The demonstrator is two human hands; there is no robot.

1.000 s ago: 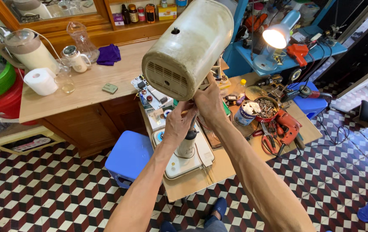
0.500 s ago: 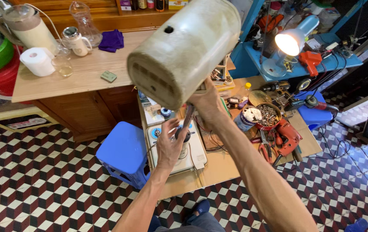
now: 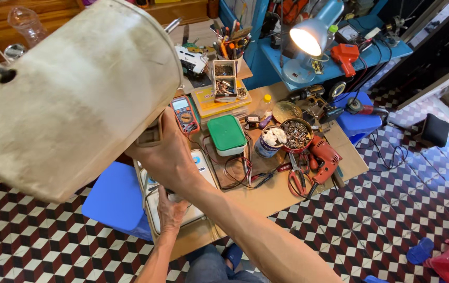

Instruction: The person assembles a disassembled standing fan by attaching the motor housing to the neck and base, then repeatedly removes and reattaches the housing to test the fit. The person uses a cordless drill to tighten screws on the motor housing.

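Observation:
A large, dirty cream appliance housing is raised close to my face and fills the upper left. My right hand grips it at its lower edge and holds it tilted. Below that, my left hand rests on a white flat device at the near end of the wooden workbench. Its fingers are curled around something small that I cannot make out. Beside my right hand lies a multimeter with dark leads trailing over the bench.
The bench carries a green-lidded box, a tin of screws, a red drill, red-handled pliers and a lit desk lamp. A blue stool stands at the left on the checkered floor, another one at the right.
The housing has come much nearer the camera and swung left. My left hand has dropped from under the housing down to the white device on the bench.

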